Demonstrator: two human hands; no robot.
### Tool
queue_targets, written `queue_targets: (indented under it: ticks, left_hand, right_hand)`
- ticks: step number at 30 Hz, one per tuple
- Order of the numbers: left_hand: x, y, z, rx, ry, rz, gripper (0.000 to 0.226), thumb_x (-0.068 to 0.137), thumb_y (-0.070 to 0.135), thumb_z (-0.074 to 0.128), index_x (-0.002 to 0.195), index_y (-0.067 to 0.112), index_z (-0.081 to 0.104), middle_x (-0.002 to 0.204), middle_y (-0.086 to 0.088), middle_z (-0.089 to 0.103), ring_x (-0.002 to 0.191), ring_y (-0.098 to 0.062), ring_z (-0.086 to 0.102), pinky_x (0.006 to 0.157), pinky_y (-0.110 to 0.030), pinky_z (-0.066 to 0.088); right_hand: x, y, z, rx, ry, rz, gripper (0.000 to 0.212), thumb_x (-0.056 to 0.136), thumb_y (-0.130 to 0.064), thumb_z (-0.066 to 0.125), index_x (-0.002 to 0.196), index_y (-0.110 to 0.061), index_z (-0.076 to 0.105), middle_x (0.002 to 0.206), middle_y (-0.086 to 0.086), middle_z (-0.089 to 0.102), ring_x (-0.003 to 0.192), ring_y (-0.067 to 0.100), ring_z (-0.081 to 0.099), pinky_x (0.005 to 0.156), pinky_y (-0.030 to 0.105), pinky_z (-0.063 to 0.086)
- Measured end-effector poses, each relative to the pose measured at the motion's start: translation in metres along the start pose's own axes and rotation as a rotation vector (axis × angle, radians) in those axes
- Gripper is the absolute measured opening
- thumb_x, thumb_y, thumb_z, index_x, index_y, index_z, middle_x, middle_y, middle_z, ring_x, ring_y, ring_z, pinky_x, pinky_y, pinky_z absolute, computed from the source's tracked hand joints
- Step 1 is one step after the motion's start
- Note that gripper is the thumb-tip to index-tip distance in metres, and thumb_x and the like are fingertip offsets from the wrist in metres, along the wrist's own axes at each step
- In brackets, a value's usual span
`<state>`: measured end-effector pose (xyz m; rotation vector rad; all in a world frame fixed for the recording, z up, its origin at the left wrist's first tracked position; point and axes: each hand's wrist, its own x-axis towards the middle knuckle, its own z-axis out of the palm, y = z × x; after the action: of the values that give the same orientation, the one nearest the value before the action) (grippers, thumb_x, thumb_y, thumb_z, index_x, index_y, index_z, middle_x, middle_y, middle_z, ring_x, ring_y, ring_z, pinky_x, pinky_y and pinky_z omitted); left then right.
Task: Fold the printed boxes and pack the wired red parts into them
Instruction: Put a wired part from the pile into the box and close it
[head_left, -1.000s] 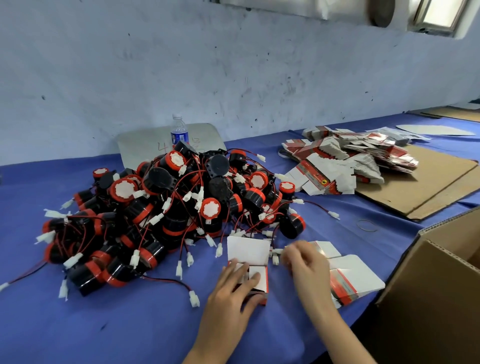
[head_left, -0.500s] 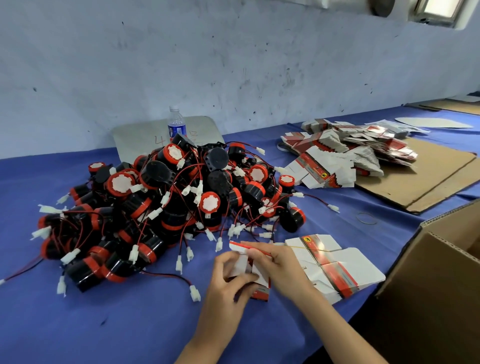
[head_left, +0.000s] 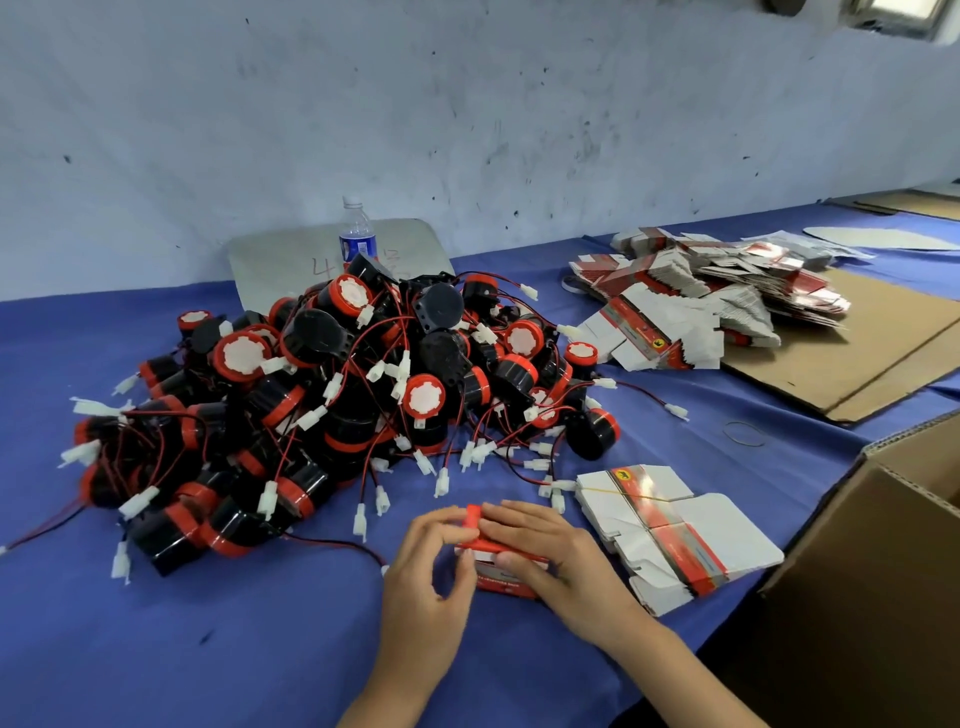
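A small red and white printed box (head_left: 498, 574) sits on the blue cloth near the front edge, held between both hands. My left hand (head_left: 431, 577) curls round its left side, thumb and fingers pinching the top. My right hand (head_left: 550, 558) lies over the box from the right, fingers bent across its red top flap. Behind them rises a big heap of black and red wired parts (head_left: 332, 395) with white plugs. A banded bundle of flat printed boxes (head_left: 670, 530) lies just right of my hands.
A loose pile of flat boxes (head_left: 717, 301) rests on brown cardboard sheets (head_left: 857, 358) at the back right. An open brown carton (head_left: 883, 571) stands at the right edge. A water bottle (head_left: 357, 234) and grey board stand against the wall. A rubber band (head_left: 744, 433) lies alone.
The box's white flaps were open a second ago; both hands have since closed over it and its red top now shows. The view has tilted slightly.
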<state>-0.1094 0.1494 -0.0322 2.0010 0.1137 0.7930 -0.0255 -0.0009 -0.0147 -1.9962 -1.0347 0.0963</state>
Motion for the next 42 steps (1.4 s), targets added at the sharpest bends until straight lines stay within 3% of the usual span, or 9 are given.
queue_targets:
  ticks: [2,6,15,23,29,32,37,42]
  left_hand:
    - [-0.001,-0.003,-0.004,-0.024,-0.033,0.032,0.025,0.087,-0.004,0.065,0.091,0.021,0.068,0.113,0.020,0.062,0.110,0.000,0.059,0.085,-0.014,0.048]
    - [0.002,-0.002,-0.009,-0.032,-0.051,0.066,0.018,0.087,0.019,0.059,0.098,0.030,0.068,0.109,0.021,0.065,0.104,0.003,0.061,0.082,-0.009,0.047]
    - [0.007,-0.007,-0.012,0.006,-0.100,0.112,0.016,0.087,0.017,0.061,0.098,0.023,0.071,0.103,0.018,0.068,0.106,0.003,0.062,0.086,-0.016,0.050]
    - [0.017,-0.011,-0.019,0.064,-0.171,0.147,0.014,0.086,0.022,0.062,0.095,0.024,0.072,0.097,0.021,0.066,0.094,0.002,0.062,0.080,-0.013,0.048]
    - [0.015,-0.008,-0.015,0.076,-0.142,0.153,0.011,0.086,0.020,0.062,0.094,0.021,0.070,0.093,0.019,0.065,0.090,-0.001,0.063,0.077,-0.019,0.051]
    - [0.016,-0.009,-0.016,0.084,-0.136,0.144,0.013,0.086,0.010,0.067,0.094,0.019,0.071,0.093,0.017,0.066,0.091,-0.002,0.063,0.077,-0.021,0.052]
    - [0.005,0.004,-0.004,-0.003,-0.084,-0.055,0.024,0.091,0.003,0.062,0.101,0.026,0.064,0.100,0.013,0.064,0.097,-0.008,0.062,0.083,-0.023,0.050]
    - [0.004,0.016,0.007,-0.276,0.000,-0.407,0.037,0.091,-0.003,0.057,0.111,0.028,0.055,0.113,0.012,0.060,0.096,0.010,0.057,0.077,-0.009,0.047]
  right_hand:
    - [-0.001,0.001,0.000,-0.078,-0.010,-0.046,0.039,0.096,-0.037,0.048,0.133,-0.030,0.052,0.140,-0.022,0.045,0.138,-0.002,0.031,0.114,0.022,0.028]
    - [-0.001,0.000,-0.002,-0.173,-0.042,-0.097,0.042,0.098,-0.040,0.040,0.136,-0.026,0.051,0.145,-0.018,0.041,0.141,-0.001,0.024,0.116,0.021,0.022]
    - [0.000,0.000,-0.009,-0.268,-0.124,-0.160,0.040,0.102,-0.027,0.040,0.142,-0.023,0.044,0.150,-0.014,0.033,0.145,0.005,0.016,0.118,0.025,0.016]
    - [0.001,-0.003,-0.015,-0.324,-0.209,-0.169,0.042,0.103,-0.027,0.037,0.146,-0.025,0.034,0.152,-0.016,0.025,0.142,-0.009,-0.009,0.119,0.020,0.000]
    - [-0.003,-0.002,-0.011,-0.348,-0.228,-0.077,0.044,0.104,-0.027,0.033,0.148,-0.025,0.031,0.155,-0.016,0.020,0.147,0.005,0.002,0.120,0.035,0.010]
    - [-0.004,-0.003,-0.008,-0.319,-0.200,-0.068,0.042,0.104,-0.025,0.034,0.146,-0.024,0.036,0.154,-0.016,0.023,0.147,0.005,0.005,0.120,0.037,0.012]
    - [-0.003,-0.002,-0.010,-0.273,-0.163,-0.061,0.040,0.103,-0.021,0.037,0.143,-0.025,0.041,0.152,-0.017,0.027,0.146,0.003,0.009,0.119,0.038,0.016]
    - [-0.005,-0.003,-0.009,-0.271,-0.166,-0.089,0.041,0.104,-0.021,0.035,0.142,-0.032,0.040,0.153,-0.017,0.025,0.147,0.009,0.008,0.119,0.040,0.017]
